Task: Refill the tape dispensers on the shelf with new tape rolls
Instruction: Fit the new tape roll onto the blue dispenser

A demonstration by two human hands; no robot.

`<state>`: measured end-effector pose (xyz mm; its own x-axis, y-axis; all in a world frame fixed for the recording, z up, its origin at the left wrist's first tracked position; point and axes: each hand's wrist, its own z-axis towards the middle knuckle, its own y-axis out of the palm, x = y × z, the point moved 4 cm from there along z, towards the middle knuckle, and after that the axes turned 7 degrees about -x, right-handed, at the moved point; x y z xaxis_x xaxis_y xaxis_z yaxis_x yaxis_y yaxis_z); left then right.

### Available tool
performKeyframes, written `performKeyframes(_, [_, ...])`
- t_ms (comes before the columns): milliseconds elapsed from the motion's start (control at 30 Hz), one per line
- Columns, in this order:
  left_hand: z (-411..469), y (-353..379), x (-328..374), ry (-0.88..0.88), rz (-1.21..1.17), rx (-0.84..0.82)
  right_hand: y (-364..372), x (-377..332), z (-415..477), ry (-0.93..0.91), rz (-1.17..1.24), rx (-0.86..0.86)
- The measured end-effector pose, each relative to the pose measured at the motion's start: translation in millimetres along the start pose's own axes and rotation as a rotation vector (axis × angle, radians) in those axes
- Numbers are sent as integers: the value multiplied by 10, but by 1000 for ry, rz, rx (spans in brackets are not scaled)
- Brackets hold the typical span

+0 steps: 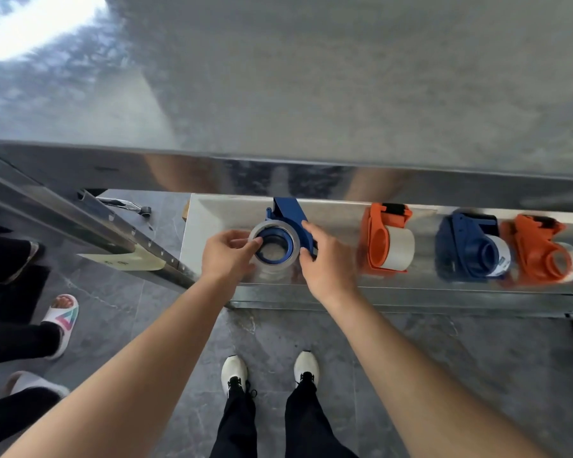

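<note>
A blue tape dispenser (288, 214) lies on the lower steel shelf (212, 213) with a clear tape roll (273, 231) on its blue hub. My left hand (227, 256) pinches the roll's left rim with thumb and fingers. My right hand (321, 259) grips the dispenser's right side. To the right stand an orange dispenser (376, 239) with a white roll, a second blue dispenser (463, 246) and a second orange dispenser (540, 249), each loaded with tape.
The upper steel shelf (311, 94) overhangs the lower one at the back. A steel upright (90, 226) runs diagonally at the left. Other people's legs and slippers (63, 320) stand on the dark tile floor at left; my own feet are below.
</note>
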<state>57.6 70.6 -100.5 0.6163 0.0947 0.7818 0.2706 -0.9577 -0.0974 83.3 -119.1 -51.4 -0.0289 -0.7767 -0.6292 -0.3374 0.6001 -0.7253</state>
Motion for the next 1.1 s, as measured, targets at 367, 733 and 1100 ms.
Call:
performKeyframes(367, [-17,59,-63,-96,-152,-2,165,37,41,48,160,49])
performKeyframes(733, [-99,116,77,-136,-460,-185,225,267,-43,133,281,146])
performKeyframes(1100, [-124,184,139,-147,-363,-195,389,423,-10,169,445,75])
